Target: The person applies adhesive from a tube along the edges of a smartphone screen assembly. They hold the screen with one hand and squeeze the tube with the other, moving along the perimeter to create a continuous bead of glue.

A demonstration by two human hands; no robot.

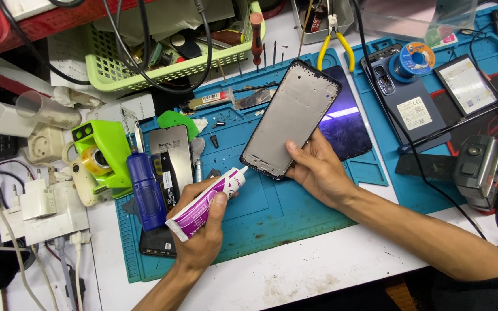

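My left hand grips a white and purple glue tube with its nozzle tip touching the lower left corner of a phone frame. The frame is a silver-grey plate with a black rim, tilted above the blue work mat. My right hand holds the frame by its lower right edge, thumb on the face. Under the frame lies a dark phone screen with a glare streak.
A blue bottle, a metal plate and a green tape dispenser sit left of my hands. A green basket of tools stands behind. Pliers, a phone back, a solder spool and a black device lie right.
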